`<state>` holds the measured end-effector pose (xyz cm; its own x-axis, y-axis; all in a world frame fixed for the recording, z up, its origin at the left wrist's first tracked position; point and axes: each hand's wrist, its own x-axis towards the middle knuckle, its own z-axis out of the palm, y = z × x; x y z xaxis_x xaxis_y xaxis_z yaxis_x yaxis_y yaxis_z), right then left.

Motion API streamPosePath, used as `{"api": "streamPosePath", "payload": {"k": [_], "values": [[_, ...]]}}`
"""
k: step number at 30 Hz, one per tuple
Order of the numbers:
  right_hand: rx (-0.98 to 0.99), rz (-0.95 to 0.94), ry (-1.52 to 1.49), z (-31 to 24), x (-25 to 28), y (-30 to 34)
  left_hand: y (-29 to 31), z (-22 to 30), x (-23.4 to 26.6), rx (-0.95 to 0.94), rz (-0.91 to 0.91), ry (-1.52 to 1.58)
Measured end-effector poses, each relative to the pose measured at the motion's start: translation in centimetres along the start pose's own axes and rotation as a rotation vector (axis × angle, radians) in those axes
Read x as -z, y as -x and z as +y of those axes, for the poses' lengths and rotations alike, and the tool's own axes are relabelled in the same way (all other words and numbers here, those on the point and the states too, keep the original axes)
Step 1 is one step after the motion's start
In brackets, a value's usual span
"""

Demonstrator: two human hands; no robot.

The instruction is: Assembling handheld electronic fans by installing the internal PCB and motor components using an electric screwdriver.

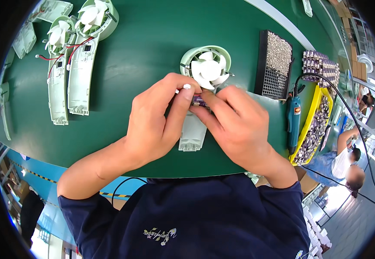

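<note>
Above a pale green handheld-fan shell [192, 134], my two hands meet at the middle of the table. My left hand [152, 118] is closed, with a small white connector plug [187, 86] pinched at the tips of the thumb and forefinger. A small purple circuit board [198, 101] is gripped between the thumb and fingers of my right hand [243, 123]. Just beyond the fingers lies the shell's round head with its white fan blades [208, 70]. My fingers cover the middle of the shell and most of the wiring, so I cannot tell whether plug and board touch.
More fan half-shells [79, 77] with red and black wires lie at the left. To the right stand a black tray of screws [277, 56], a teal electric screwdriver [294, 116] with a cord, a yellow bin [299, 155] of small boards, and stacked board panels [321, 67]. Another person [340, 162] sits farther right.
</note>
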<state>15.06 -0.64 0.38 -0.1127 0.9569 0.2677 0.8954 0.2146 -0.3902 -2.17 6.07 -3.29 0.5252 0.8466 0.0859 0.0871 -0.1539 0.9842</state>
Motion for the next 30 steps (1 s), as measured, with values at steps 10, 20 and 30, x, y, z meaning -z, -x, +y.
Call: {"api": "streamPosePath", "payload": {"k": [10, 20, 30], "values": [[-0.025, 0.021, -0.274, 2.0, -0.2, 1.9, -1.1, 1.5, 0.8, -0.174, -0.23, -0.261], [-0.907, -0.019, 0.335, 10.1, 9.6, 17.1, -1.0, 1.7, 0.7, -0.139, -0.178, -0.251], [-0.583, 0.719, -0.986, 8.7, 11.7, 12.2, -1.2, 2.1, 0.4, -0.121, -0.177, -0.31]]}}
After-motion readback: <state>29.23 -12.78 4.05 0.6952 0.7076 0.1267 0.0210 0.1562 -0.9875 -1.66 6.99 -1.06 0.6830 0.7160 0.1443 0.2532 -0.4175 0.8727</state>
